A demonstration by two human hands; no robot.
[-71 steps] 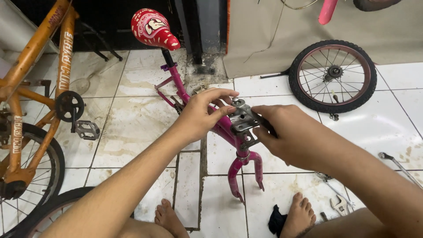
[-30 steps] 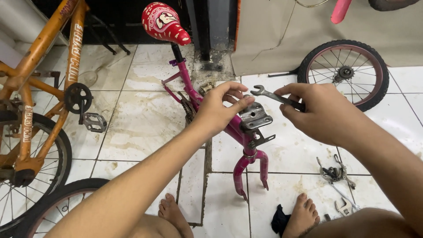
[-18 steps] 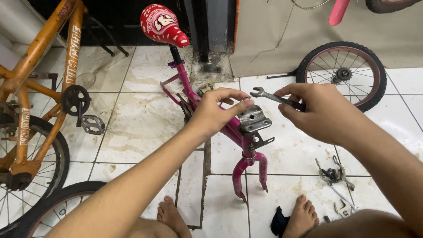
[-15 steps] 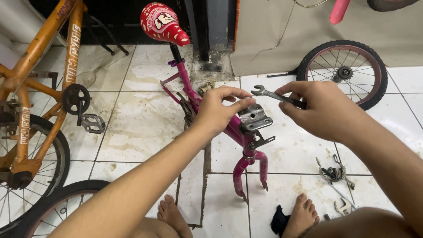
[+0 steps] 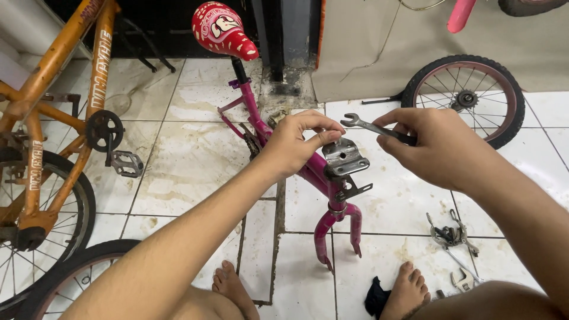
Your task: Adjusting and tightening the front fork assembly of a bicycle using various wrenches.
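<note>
Pink frame: a small child's bike frame [image 5: 308, 172] stands upside-down-free on its fork, tilted across the tiled floor, with no wheels on it.
Fork: the pink fork [image 5: 338, 228] points down at the tiles, its tips just in front of the person's bare feet.
Bracket: a grey metal bracket [image 5: 345, 157] sits at the top of the frame's head end, between the two hands.
Left hand: the left hand [image 5: 296, 145] rests on the frame beside the bracket, fingers curled, thumb and forefinger pinched at the bracket's top edge; what they pinch is too small to tell.
Right hand: the right hand [image 5: 441, 148] is closed around the handle of a spanner [image 5: 370, 125], held just above and to the right of the bracket, not touching it.
Saddle: a red saddle [image 5: 222, 29] sits on the frame's far end.
Loose wheel: a pink-rimmed wheel [image 5: 465, 98] leans by the wall.
Orange bike: an orange bicycle [image 5: 53, 130] stands at the left.
Floor parts: a brake part [image 5: 450, 236] and another small spanner [image 5: 463, 280] lie on the tiles at the right.
</note>
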